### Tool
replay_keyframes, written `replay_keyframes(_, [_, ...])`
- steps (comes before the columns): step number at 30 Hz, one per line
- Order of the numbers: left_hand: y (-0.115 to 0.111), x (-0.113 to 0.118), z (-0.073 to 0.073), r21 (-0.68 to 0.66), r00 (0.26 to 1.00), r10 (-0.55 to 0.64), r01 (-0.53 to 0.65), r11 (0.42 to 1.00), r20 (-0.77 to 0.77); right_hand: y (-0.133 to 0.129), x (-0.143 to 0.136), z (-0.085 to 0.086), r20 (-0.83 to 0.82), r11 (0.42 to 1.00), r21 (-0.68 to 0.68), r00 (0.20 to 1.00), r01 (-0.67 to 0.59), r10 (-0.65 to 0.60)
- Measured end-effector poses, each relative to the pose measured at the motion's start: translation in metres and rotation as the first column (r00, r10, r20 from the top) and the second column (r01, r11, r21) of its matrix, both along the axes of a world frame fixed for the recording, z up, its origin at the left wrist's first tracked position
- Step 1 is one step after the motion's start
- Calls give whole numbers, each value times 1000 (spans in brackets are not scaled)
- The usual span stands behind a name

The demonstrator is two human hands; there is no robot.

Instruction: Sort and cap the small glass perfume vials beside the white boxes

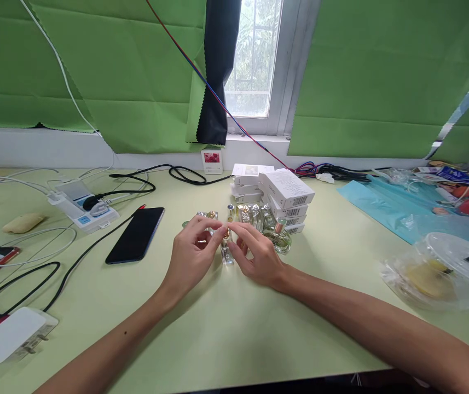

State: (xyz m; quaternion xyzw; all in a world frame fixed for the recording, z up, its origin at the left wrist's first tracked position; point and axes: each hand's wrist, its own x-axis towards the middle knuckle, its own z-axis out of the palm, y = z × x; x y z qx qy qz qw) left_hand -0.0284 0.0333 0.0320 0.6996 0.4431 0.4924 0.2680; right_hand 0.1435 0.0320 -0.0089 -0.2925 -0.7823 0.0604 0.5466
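A small clear glass perfume bottle [226, 255] with a gold neck stands upright on the table between my hands. My left hand [196, 247] comes in from the left, its thumb and forefinger closed at the bottle's top. From the other side, my right hand [258, 253] pinches at the same place, and the fingertips of both hands nearly meet. The fingers hide the very top of the bottle. Just behind my hands are several more glass bottles [255, 215]. A round green-tinted bottle [280, 239] with a shiny cap lies beside my right hand.
White boxes [287, 189] are stacked behind the bottles. A black phone [135, 235], a power strip [83, 210] and a white charger [16, 335] lie among cables on the left. On the right are a blue plastic sheet [376, 205] and a clear lidded container [443, 273].
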Motion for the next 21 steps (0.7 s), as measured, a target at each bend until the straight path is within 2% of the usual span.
replay_keyframes(21, [-1, 2, 4, -9, 1000, 7, -7, 1000, -16, -1, 1, -1, 11, 999, -47, 1000, 4, -3])
